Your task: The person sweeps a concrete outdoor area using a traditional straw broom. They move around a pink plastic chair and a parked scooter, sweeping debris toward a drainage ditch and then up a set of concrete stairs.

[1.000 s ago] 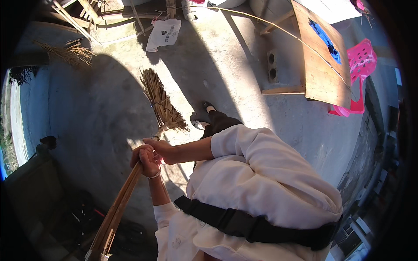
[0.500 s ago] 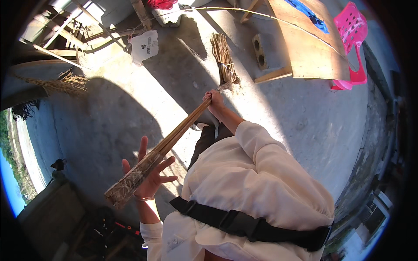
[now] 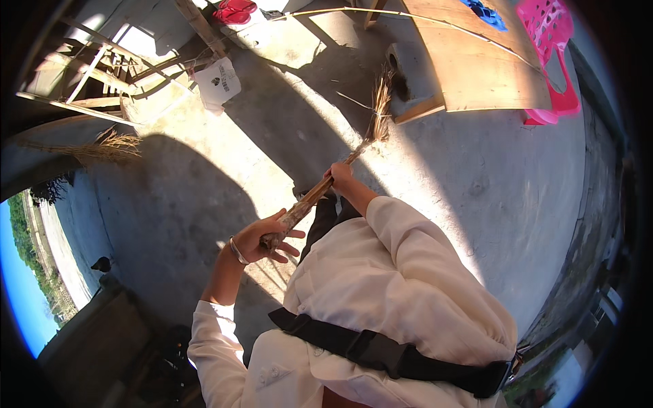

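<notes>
A straw broom [image 3: 309, 201] slants across the space in front of me, its brush end [image 3: 381, 109] at the far right and its handle end toward me. My right hand [image 3: 341, 178] is closed around the handle below the brush. At the thick near end of the handle, my left hand [image 3: 262, 239] has its fingers spread, with the handle lying across the palm between thumb and fingers. Those fingers are not wrapped round it. A thin strand sticks out from the binding of the brush, which is close to a hollow block [image 3: 403, 71].
A wooden table [image 3: 476, 68] with a blue item [image 3: 484, 13] stands at the far right, beside a pink plastic chair [image 3: 561, 81]. Far left are a wooden frame [image 3: 88, 75], a white bag [image 3: 218, 83] and another bundle of dry stalks [image 3: 112, 148]. Red shoes [image 3: 235, 11] are at the back.
The handle end has swung rightward, with my left hand moving up and right along with it. My right hand has shifted slightly down and right, and the brush end has moved right toward the block.
</notes>
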A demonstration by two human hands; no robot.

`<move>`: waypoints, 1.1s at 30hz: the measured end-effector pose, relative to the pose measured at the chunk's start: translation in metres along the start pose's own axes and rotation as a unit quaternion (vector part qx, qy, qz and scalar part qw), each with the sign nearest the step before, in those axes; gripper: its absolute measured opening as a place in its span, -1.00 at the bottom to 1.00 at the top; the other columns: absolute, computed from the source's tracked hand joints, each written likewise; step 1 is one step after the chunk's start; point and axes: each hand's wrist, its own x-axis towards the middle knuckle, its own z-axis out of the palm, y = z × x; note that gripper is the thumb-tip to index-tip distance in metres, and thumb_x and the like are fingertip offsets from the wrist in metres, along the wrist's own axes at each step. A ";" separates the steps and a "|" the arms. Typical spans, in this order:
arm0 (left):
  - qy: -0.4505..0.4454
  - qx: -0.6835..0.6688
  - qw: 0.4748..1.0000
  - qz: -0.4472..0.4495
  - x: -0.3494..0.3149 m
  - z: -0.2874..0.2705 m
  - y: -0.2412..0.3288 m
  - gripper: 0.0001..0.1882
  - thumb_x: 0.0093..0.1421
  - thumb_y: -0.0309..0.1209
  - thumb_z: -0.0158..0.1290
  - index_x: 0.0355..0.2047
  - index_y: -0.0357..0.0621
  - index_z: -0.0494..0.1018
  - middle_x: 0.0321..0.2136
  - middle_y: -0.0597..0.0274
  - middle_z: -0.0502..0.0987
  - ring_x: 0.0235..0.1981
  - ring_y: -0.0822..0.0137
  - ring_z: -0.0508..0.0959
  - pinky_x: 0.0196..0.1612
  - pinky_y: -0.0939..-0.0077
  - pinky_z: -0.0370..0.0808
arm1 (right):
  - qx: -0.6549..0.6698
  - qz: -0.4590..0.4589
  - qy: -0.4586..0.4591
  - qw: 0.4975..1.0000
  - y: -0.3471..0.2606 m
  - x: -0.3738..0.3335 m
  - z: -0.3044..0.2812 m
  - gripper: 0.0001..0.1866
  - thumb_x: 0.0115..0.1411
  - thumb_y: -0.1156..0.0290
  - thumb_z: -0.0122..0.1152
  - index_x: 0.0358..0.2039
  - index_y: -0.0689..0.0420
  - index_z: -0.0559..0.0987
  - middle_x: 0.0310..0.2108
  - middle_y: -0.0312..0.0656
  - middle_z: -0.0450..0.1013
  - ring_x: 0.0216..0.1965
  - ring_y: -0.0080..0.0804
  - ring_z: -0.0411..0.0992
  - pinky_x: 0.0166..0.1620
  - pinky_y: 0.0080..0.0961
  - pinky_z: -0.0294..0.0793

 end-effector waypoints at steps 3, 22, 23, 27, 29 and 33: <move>-0.068 0.016 0.997 0.018 -0.008 0.012 -0.003 -0.38 0.08 -0.42 -0.06 0.12 -0.16 -0.04 -0.35 0.16 0.38 -0.73 0.41 0.37 -0.75 0.60 0.30 | 0.001 -0.011 -0.030 0.999 -0.009 -0.013 -0.001 -0.86 -0.06 0.63 -0.13 -0.73 0.27 0.28 -0.79 -0.07 0.24 -0.79 -0.26 0.27 -0.70 -0.39 0.32; 0.002 -0.001 1.000 0.002 0.087 0.037 0.009 -0.51 0.14 -0.43 -0.09 0.07 0.08 0.03 -0.59 0.26 0.33 -0.74 0.49 0.31 -0.73 0.65 0.31 | 0.001 -0.020 -0.136 0.991 -0.063 0.016 -0.012 -0.82 -0.01 0.56 -0.11 -0.73 0.19 0.26 -0.79 -0.20 0.19 -0.80 -0.38 0.20 -0.71 -0.45 0.30; -0.013 0.033 0.999 -0.005 0.082 0.039 0.006 -0.41 0.13 -0.47 -0.10 0.13 0.10 -0.06 -0.58 0.24 0.32 -0.74 0.47 0.33 -0.72 0.58 0.34 | 0.009 -0.016 -0.129 0.992 -0.067 0.001 -0.015 -0.82 -0.01 0.57 -0.12 -0.73 0.19 0.25 -0.80 -0.22 0.16 -0.81 -0.40 0.18 -0.73 -0.46 0.26; -0.023 0.019 1.000 0.001 0.078 0.049 -0.006 -0.46 0.15 -0.47 -0.11 0.11 0.11 -0.02 -0.58 0.25 0.31 -0.71 0.46 0.36 -0.70 0.57 0.37 | 0.020 -0.054 -0.117 0.991 -0.078 -0.014 -0.025 -0.88 -0.03 0.59 -0.12 -0.67 0.22 0.23 -0.80 -0.17 0.17 -0.83 -0.39 0.19 -0.78 -0.45 0.25; -0.039 -0.031 0.999 0.010 0.113 0.029 -0.014 -0.47 0.14 -0.47 -0.09 0.08 0.11 -0.02 -0.59 0.26 0.31 -0.70 0.45 0.38 -0.69 0.57 0.38 | -0.025 -0.081 -0.118 0.989 -0.085 0.004 -0.030 -0.82 -0.01 0.57 -0.11 -0.72 0.20 0.23 -0.82 -0.20 0.16 -0.83 -0.40 0.18 -0.76 -0.47 0.25; -0.029 -0.102 0.994 -0.005 0.168 0.030 -0.016 -0.57 0.13 -0.47 -0.09 -0.01 0.11 0.06 -0.60 0.28 0.31 -0.71 0.47 0.36 -0.70 0.59 0.35 | -0.118 -0.052 -0.035 0.991 -0.102 0.061 -0.042 -0.79 0.00 0.56 -0.09 -0.75 0.19 0.25 -0.84 -0.21 0.18 -0.85 -0.39 0.19 -0.77 -0.43 0.27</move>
